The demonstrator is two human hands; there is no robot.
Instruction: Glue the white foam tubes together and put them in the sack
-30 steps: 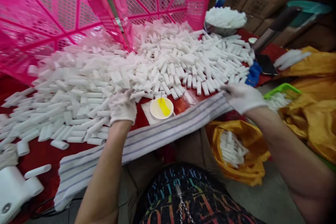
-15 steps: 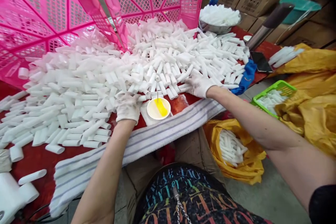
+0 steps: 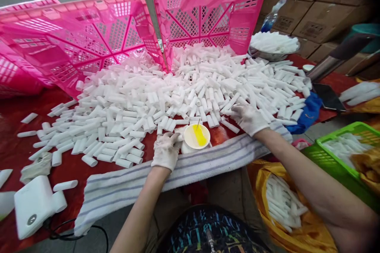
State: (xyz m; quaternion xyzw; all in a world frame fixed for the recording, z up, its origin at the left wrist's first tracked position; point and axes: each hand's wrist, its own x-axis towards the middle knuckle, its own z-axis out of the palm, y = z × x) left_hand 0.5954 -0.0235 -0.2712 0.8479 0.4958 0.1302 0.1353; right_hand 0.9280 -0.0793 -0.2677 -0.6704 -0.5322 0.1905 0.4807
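- Head view, left hand: the gloved left hand is just beside the cup, fingers curled; whether it grips anything cannot be told.
- Head view, right hand: the gloved right hand is at the front edge of the heap of white tubes, fingers partly bent; a hold on one cannot be confirmed.
- Hazard, spill: in my judgement, a sideways knock from the left hand could tip the cup, putting its yellow contents on the tubes or striped towel.
- Hazard, slide: the heap looks loose; disturbing its foot could roll tubes against the cup.
- Tubes, condition: white, short, hollow, lying at mixed angles on the red table, between pink crates and towel, with strays at left. Surface flaws are too small to judge.
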